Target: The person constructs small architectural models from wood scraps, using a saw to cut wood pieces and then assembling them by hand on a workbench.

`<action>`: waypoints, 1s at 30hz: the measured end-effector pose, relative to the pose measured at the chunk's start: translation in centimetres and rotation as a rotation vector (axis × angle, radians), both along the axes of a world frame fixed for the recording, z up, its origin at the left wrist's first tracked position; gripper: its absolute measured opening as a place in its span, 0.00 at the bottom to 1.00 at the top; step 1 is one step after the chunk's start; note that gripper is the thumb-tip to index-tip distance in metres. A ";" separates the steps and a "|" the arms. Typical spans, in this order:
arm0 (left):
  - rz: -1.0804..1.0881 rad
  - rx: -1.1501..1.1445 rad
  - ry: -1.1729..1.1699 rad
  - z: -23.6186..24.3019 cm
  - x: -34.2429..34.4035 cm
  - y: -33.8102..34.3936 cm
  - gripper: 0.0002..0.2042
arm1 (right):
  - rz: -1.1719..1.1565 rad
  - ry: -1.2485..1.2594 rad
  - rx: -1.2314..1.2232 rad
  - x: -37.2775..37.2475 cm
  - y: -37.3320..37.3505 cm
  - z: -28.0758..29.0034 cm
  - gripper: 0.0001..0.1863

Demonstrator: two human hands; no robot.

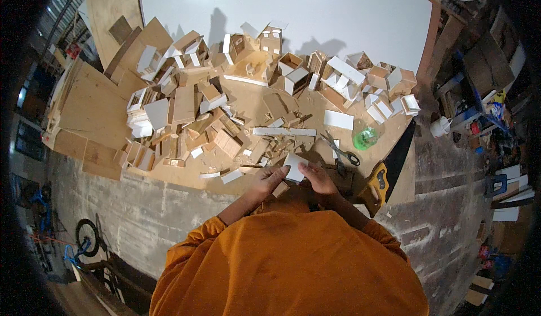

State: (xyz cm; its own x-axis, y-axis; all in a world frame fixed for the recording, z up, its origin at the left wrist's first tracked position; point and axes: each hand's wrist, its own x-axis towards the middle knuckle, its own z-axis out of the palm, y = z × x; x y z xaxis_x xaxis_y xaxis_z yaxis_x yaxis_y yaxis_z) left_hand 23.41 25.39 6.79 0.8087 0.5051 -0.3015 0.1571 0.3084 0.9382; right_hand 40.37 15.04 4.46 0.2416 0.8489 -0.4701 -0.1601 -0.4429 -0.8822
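Note:
Close in front of my body, a small white panel (294,168) is held up between both hands at the table's near edge. My left hand (269,180) pinches its left side with the thumb on top. On the right side, my right hand (317,178) grips it, fingers partly hidden underneath. Just right of the hands lie scissors (347,156) with dark handles. A handsaw (381,185) with a yellow handle rests farther right. Beyond the panel are a long white-edged strip (284,131) and a heap of wood scraps (279,147).
Small box-like wooden models (296,79) and cut pieces crowd the wooden table. A green-tinted clear container (365,139) stands near the scissors, by a white rectangle (338,119). A large white board (293,11) is at the back. Boards (96,102) lean at left; a bicycle wheel (87,236) is below.

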 end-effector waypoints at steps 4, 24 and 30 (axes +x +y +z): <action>0.024 0.011 0.017 -0.7 -0.4 0.0 0.18 | -0.004 -0.429 0.469 -0.7 0.0 0.5 0.32; 0.000 0.202 0.064 0.5 -1.5 0.0 0.15 | 0.146 -0.153 0.369 -0.3 -0.2 0.1 0.35; 0.034 0.197 -0.040 -2.8 -1.6 -0.1 0.14 | 0.257 -0.400 0.495 -0.4 -0.1 -1.3 0.35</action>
State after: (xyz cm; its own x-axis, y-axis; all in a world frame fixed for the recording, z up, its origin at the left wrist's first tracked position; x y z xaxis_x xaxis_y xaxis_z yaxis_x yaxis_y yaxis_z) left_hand 21.81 25.27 4.03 0.7998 0.5780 -0.1618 0.1110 0.1225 0.9862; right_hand 39.93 14.99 3.16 0.0783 0.9944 0.0715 0.2764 0.0472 -0.9599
